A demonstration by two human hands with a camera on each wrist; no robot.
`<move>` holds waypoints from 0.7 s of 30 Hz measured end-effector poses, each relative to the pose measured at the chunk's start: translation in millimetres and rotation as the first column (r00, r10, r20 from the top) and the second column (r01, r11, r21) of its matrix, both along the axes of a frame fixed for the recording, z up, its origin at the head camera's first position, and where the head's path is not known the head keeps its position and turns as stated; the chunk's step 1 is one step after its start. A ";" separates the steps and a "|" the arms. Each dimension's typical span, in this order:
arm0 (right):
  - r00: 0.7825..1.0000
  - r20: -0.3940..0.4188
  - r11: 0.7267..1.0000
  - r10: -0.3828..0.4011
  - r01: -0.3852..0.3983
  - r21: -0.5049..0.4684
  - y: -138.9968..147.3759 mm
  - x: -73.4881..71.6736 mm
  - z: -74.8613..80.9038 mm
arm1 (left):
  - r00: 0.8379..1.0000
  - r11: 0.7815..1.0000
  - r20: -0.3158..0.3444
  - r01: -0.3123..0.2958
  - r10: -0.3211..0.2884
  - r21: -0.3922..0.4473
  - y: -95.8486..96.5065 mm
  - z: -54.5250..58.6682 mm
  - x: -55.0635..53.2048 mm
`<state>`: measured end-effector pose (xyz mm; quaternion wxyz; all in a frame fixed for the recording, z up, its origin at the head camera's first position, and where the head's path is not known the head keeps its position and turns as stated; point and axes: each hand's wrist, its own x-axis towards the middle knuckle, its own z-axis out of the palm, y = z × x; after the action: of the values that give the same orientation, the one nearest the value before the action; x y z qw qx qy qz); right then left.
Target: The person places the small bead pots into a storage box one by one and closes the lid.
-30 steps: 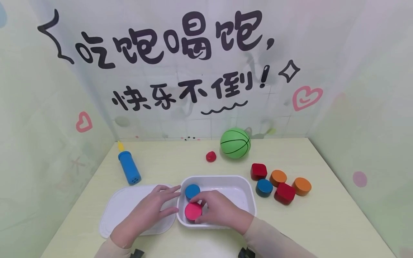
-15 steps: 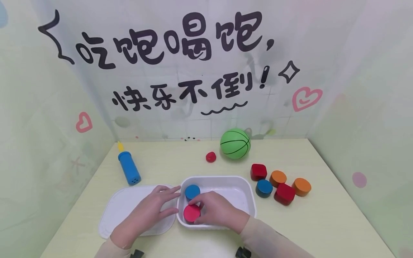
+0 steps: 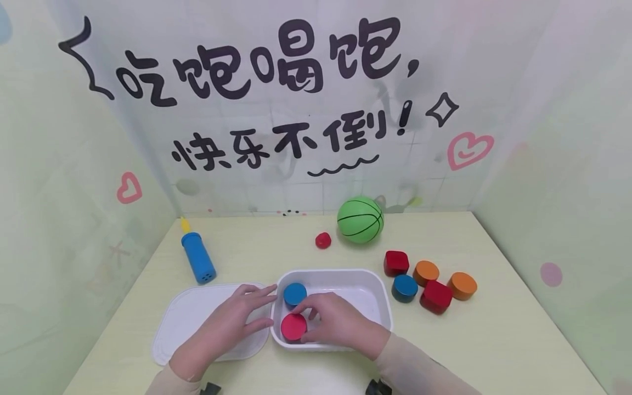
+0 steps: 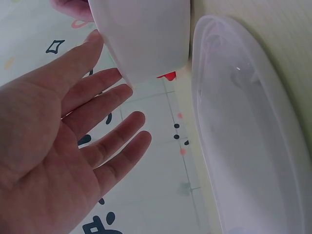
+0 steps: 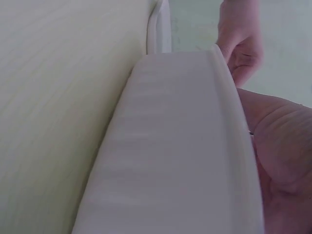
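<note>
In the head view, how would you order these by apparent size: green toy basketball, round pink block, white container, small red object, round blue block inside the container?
Largest to smallest:
1. White container
2. Green toy basketball
3. Round pink block, round blue block: too alike to rank
4. Small red object

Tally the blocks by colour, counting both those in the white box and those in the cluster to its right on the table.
Blue blocks: 2 (1 in the white box, 1 in the cluster)
Pink block: 1 (in the box)
Dark red blocks: 2 (cluster)
Orange blocks: 2 (cluster)
Total: 7
</note>
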<state>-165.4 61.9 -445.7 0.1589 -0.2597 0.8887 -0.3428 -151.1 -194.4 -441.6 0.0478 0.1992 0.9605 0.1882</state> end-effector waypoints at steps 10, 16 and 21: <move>0.996 -0.052 0.993 -0.073 0.068 -0.093 43.1 8.7 11.5 | 1.000 1.000 -0.014 0.006 -0.006 0.005 -2.1 -1.3 0.1; 0.981 -0.145 0.986 -0.125 0.107 -0.129 76.2 15.0 18.9 | 1.000 1.000 0.001 0.006 -0.006 -0.002 -2.7 -1.5 -0.7; 0.954 -0.234 0.971 -0.190 0.146 -0.191 103.6 22.0 17.0 | 1.000 1.000 0.007 -0.001 0.001 -0.008 -2.1 -0.8 -0.8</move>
<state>-143.4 165.5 -428.8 -0.0073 -0.2369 0.8877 -0.3947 -151.9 -196.5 -442.4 0.0517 0.1981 0.9612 0.1851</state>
